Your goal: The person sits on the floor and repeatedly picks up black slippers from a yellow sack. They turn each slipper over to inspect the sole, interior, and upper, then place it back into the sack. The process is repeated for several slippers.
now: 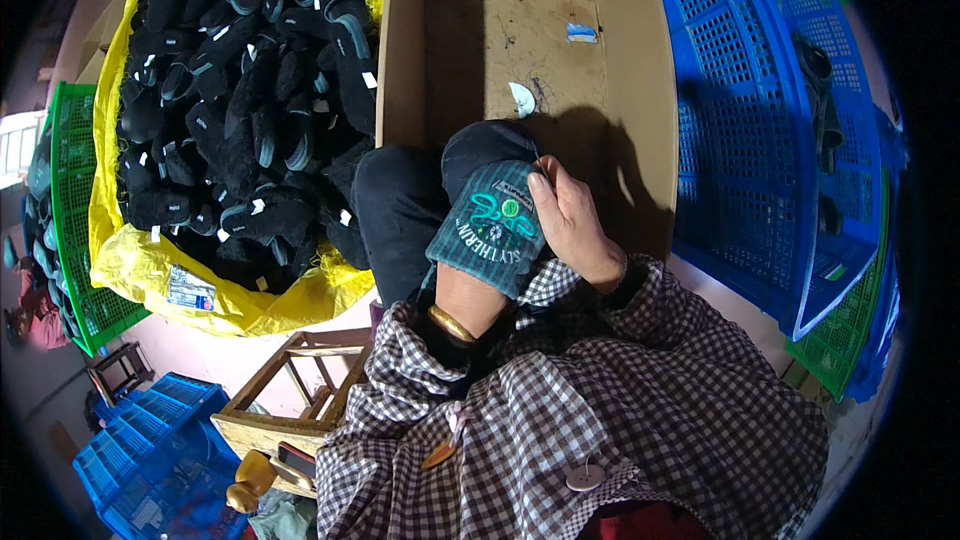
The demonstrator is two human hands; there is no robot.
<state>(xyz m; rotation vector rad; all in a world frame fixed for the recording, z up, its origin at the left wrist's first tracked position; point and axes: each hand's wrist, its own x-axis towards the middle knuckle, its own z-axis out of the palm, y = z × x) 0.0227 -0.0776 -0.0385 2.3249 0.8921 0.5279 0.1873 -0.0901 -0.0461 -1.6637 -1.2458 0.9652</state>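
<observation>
Closest in, a brown-and-white checked garment (pixel 560 410) fills the lower view, sleeves reaching forward. Out of the left cuff comes a wrist (pixel 470 302) wearing a gold-coloured bangle (pixel 452 325), and it vanishes at the lower edge of a green ribbed fabric piece (pixel 488 240)! The left hand is hidden, inside the piece or behind it, so there's no telling its grip. Over on the right, no doubt at all: the right hand (pixel 575 220) pinches the piece's upper right edge, fingers closed on it. Bright embroidery and pale lettering face up, and the piece sits right above the dark-trousered knees (pixel 400 215).

Left of the person, a wooden stool (pixel 265 430). Ahead, an open cardboard box (pixel 640 90) with a white scrap (pixel 521 99) on its bottom. Beside it, a yellow sack (pixel 240 315) brimming with dark slippers (pixel 225 120)! Right of the box, tall blue crates (pixel 720 140); far left, a green crate (pixel 85 210).
</observation>
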